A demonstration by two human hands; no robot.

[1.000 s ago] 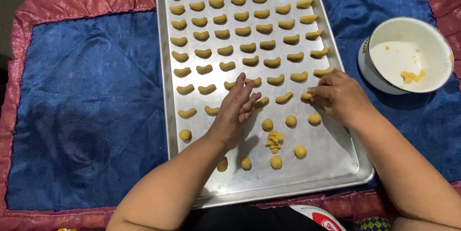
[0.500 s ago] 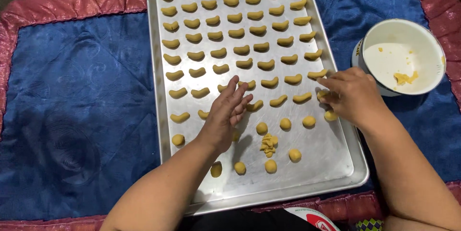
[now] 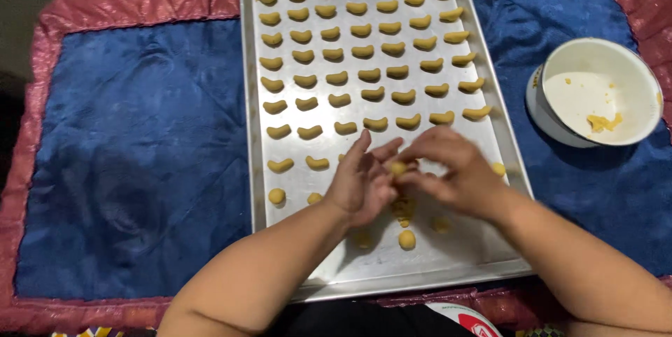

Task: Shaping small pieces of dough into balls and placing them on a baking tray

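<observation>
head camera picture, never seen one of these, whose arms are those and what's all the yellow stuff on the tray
The picture comes from one camera worn on a person's head, looking down, so the two bare arms rising from the bottom edge are that person's own. The left hand and the right hand meet over the near part of a long metal baking tray. Between their fingers sits a small ball of yellow dough. The tray holds neat rows of curved dough pieces, with a few round dough balls nearer the person. The tray rests on a blue cloth with a pink border. At the right stands a white bowl with a scrap of dough left inside.
</observation>
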